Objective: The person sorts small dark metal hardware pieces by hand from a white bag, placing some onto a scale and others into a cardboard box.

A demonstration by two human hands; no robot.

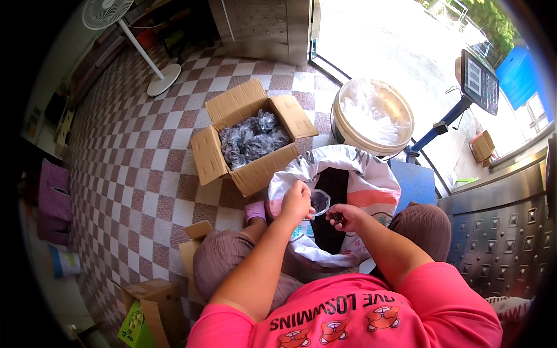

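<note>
My left hand (298, 202) grips a small clear plastic cup (320, 202), tilted with its rim towards my other hand, over an open woven sack (374, 195). Close to the rim, my right hand (343, 217) has its fingers curled around some small dark pieces, too small to identify. Dark contents (333, 235) fill the inside of the sack, whose white edge is rolled outward. Beyond the sack stands an open cardboard box (243, 176) holding many crumpled clear plastic bags with dark contents (254, 138).
A round bucket (374, 150) of clear plastic bags stands behind the sack. Beside it is a platform scale (413, 180) with a display on a blue post. A pedestal fan (164, 80) stands back left. Another cardboard box (163, 309) is at lower left, a metal door (496, 230) at right.
</note>
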